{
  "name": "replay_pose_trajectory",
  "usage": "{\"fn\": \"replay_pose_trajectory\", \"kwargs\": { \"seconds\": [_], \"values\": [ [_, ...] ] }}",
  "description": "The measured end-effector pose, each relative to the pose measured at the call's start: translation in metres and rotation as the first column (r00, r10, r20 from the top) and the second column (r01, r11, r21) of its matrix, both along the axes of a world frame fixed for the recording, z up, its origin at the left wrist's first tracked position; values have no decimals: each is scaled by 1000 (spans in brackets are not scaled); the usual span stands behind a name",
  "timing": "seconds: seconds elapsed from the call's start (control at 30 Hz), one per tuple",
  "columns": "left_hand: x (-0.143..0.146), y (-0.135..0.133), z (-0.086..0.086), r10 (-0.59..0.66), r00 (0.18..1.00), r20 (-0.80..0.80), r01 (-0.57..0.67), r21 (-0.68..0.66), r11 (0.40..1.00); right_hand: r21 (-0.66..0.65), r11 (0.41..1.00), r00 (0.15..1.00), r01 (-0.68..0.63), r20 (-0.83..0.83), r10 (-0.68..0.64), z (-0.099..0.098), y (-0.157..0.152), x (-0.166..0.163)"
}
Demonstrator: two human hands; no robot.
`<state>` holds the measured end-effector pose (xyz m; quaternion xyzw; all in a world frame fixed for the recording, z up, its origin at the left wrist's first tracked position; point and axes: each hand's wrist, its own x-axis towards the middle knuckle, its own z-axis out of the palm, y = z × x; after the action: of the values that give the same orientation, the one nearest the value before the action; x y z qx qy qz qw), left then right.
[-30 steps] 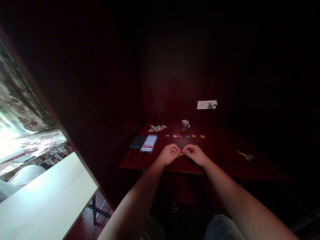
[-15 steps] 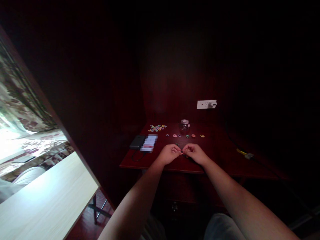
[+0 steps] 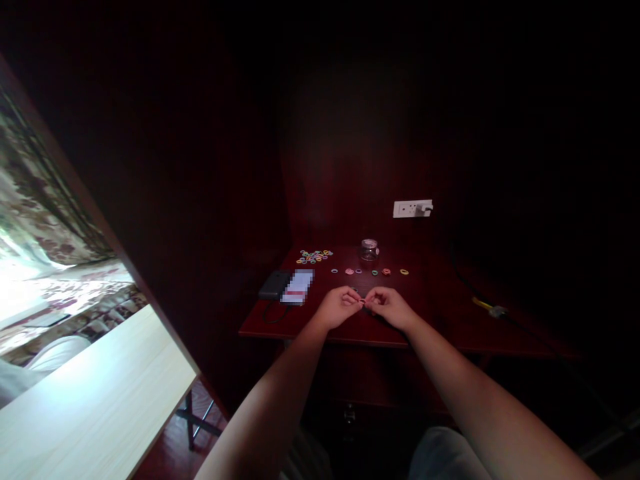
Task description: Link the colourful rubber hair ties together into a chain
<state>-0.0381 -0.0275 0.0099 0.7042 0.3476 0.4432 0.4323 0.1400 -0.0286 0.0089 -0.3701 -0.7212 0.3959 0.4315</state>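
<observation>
My left hand and my right hand meet over the front part of a dark red desk, fingertips pinched. Between them is a small pink hair tie, gripped from both sides. Just beyond the fingers, a dark hair tie is partly hidden. Farther back lies a spaced row of small hair ties, among them a pink one, a green one, a red one and a yellow one. A loose pile of mixed-colour hair ties rests at the back left.
A clear lidded jar stands behind the row. On the left are a phone and a black box-shaped device with a cable. At right lies a yellow-ended cord. A wall socket holds a plug.
Both hands stay in nearly the same place. The pink hair tie between the fingertips shows a little more clearly as a loop now.
</observation>
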Motion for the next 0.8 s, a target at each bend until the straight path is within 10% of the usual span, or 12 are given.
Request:
{"fn": "replay_pose_trajectory", "kwargs": {
  "seconds": [0.8],
  "values": [
    [1, -1, 2, 0, 1000, -21, 0, 6, 1000, 15, 1000, 1000, 5, 9, -5, -4, 3, 1]
  ]
}}
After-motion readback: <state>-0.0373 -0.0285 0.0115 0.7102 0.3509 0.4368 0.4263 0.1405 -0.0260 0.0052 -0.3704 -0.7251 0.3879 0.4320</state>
